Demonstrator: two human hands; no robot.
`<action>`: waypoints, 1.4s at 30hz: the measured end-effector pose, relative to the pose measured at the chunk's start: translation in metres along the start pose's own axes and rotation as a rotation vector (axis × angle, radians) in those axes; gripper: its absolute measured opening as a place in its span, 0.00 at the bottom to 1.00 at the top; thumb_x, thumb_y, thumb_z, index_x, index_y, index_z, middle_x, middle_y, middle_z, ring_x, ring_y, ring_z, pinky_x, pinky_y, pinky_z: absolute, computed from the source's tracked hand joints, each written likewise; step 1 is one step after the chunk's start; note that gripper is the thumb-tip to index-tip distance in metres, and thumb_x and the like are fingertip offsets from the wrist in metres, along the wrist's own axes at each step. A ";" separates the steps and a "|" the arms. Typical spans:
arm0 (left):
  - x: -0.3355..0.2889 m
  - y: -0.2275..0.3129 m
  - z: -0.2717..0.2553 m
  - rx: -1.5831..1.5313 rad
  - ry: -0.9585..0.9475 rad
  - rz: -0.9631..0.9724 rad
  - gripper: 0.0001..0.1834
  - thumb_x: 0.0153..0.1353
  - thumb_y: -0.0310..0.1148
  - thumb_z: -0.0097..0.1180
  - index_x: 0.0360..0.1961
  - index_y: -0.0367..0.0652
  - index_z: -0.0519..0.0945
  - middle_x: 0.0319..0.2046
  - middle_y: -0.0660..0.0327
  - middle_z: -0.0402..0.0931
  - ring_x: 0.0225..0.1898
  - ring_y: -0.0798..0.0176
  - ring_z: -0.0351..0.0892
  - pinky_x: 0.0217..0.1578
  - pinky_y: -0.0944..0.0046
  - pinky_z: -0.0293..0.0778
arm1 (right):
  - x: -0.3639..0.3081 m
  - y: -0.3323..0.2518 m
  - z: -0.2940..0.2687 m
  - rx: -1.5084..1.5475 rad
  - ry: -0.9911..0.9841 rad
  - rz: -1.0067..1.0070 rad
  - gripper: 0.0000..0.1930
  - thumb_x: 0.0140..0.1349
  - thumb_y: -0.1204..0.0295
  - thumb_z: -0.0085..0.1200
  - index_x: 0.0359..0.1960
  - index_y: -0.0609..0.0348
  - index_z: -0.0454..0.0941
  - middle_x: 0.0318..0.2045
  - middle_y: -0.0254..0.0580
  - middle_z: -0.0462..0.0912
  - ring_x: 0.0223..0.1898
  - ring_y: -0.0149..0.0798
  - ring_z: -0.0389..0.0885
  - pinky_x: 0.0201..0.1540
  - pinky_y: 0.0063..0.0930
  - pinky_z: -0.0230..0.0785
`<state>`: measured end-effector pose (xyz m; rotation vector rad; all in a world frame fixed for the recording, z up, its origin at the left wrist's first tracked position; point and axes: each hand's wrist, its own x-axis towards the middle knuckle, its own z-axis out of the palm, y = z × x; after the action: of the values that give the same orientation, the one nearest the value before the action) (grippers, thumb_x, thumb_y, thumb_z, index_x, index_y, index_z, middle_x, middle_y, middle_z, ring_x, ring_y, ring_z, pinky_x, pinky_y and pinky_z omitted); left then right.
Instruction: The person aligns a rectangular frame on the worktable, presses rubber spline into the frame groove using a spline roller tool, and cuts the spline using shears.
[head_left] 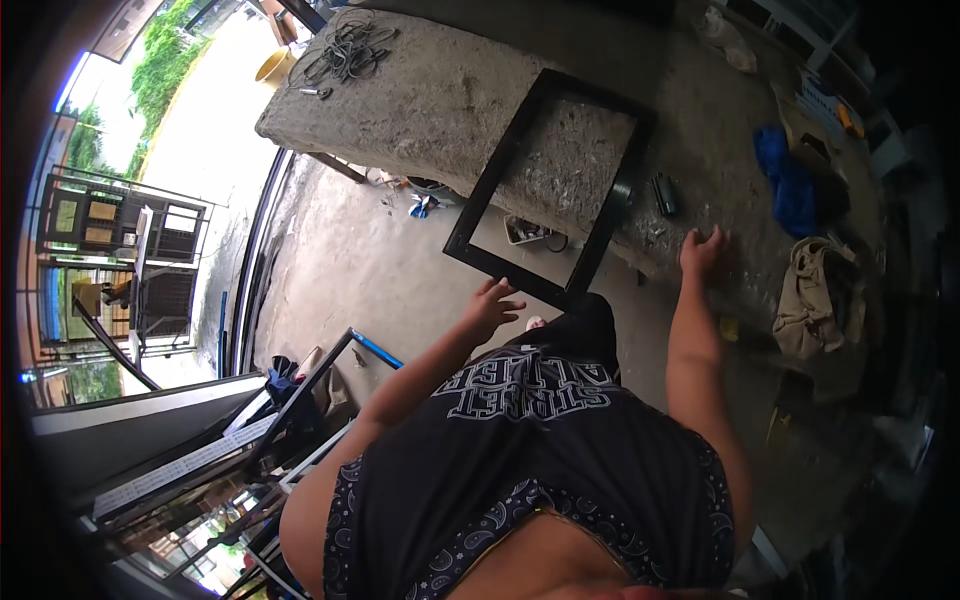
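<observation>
A black rectangular frame (480,205) lies across the workbench (420,100), its near end jutting past the bench edge toward my body. My left hand (490,310) is at that near end, fingers apart, the fingertips close to the frame's lower bar; whether they touch it I cannot tell. Over the right part of the bench, my right hand (704,250) is open with its fingers spread and holds nothing I can see. Just beyond it lies a small dark cylindrical item (663,195), too dim to name.
A tangled cord (350,50) lies at the bench's far left. On the right are a blue cloth (783,180) and a beige cloth (815,295). Under the bench sits a small bin (525,230) of scraps. Metal bars and frames (300,400) lean at the lower left.
</observation>
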<state>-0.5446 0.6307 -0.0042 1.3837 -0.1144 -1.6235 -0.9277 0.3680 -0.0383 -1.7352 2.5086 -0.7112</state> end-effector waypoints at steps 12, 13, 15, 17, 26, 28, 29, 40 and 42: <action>0.007 -0.009 -0.002 -0.270 -0.024 0.043 0.19 0.73 0.51 0.52 0.44 0.46 0.67 0.36 0.57 0.74 0.30 0.58 0.79 0.31 0.55 0.77 | -0.003 -0.004 -0.002 -0.031 -0.026 -0.037 0.31 0.61 0.53 0.57 0.64 0.53 0.71 0.71 0.56 0.62 0.71 0.58 0.62 0.70 0.53 0.57; 0.005 -0.010 -0.002 -0.280 -0.020 0.044 0.19 0.73 0.51 0.52 0.44 0.46 0.67 0.36 0.57 0.74 0.30 0.58 0.79 0.31 0.55 0.77 | -0.005 -0.013 -0.008 -0.027 -0.065 -0.020 0.32 0.61 0.53 0.57 0.64 0.54 0.70 0.70 0.57 0.63 0.71 0.58 0.62 0.71 0.52 0.57; 0.001 -0.002 0.006 -0.255 -0.042 0.070 0.19 0.73 0.51 0.52 0.43 0.45 0.67 0.36 0.57 0.74 0.29 0.58 0.79 0.30 0.55 0.77 | 0.004 -0.005 -0.008 0.044 0.031 0.037 0.30 0.61 0.54 0.58 0.62 0.55 0.72 0.67 0.55 0.67 0.68 0.58 0.66 0.68 0.52 0.60; -0.007 0.004 0.017 -0.201 -0.013 0.078 0.18 0.73 0.50 0.51 0.42 0.46 0.68 0.34 0.58 0.74 0.29 0.58 0.79 0.31 0.55 0.77 | 0.015 -0.015 -0.005 0.123 0.121 0.087 0.28 0.60 0.55 0.59 0.59 0.56 0.73 0.64 0.54 0.72 0.65 0.58 0.70 0.66 0.52 0.62; 0.009 -0.010 0.026 -0.180 0.058 0.144 0.18 0.73 0.48 0.54 0.40 0.44 0.68 0.30 0.57 0.74 0.26 0.59 0.80 0.27 0.58 0.78 | 0.061 -0.238 0.004 0.121 0.329 -0.791 0.21 0.57 0.68 0.62 0.53 0.47 0.74 0.52 0.42 0.77 0.56 0.52 0.76 0.64 0.60 0.60; 0.012 -0.010 0.033 -0.176 0.082 0.154 0.17 0.73 0.48 0.53 0.39 0.46 0.68 0.29 0.59 0.74 0.27 0.59 0.79 0.28 0.57 0.77 | 0.084 -0.249 0.015 -0.015 0.448 -0.890 0.16 0.60 0.70 0.59 0.51 0.47 0.76 0.49 0.41 0.79 0.55 0.51 0.76 0.66 0.61 0.58; 0.009 -0.014 0.034 -0.186 0.125 0.161 0.16 0.73 0.48 0.53 0.38 0.48 0.68 0.28 0.60 0.73 0.27 0.58 0.78 0.30 0.55 0.77 | 0.092 -0.259 0.012 -0.093 0.156 -0.945 0.11 0.62 0.72 0.55 0.46 0.47 0.78 0.45 0.40 0.79 0.53 0.49 0.77 0.67 0.61 0.57; 0.087 0.024 0.107 -0.273 0.123 0.209 0.16 0.74 0.47 0.51 0.39 0.47 0.65 0.29 0.59 0.70 0.26 0.56 0.79 0.28 0.54 0.80 | 0.145 -0.301 -0.083 0.195 0.214 -1.127 0.07 0.63 0.73 0.50 0.29 0.49 0.80 0.32 0.36 0.79 0.42 0.43 0.81 0.50 0.50 0.69; 0.112 0.037 0.118 -0.274 0.119 0.223 0.16 0.74 0.46 0.51 0.40 0.47 0.64 0.29 0.59 0.69 0.26 0.56 0.79 0.29 0.53 0.80 | 0.135 -0.299 -0.098 0.158 0.145 -1.124 0.06 0.60 0.73 0.51 0.27 0.49 0.79 0.31 0.36 0.79 0.41 0.44 0.81 0.47 0.49 0.71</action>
<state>-0.6050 0.4761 -0.0205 1.2067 0.0229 -1.3152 -0.7409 0.1986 0.1929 -3.0053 1.2428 -0.9999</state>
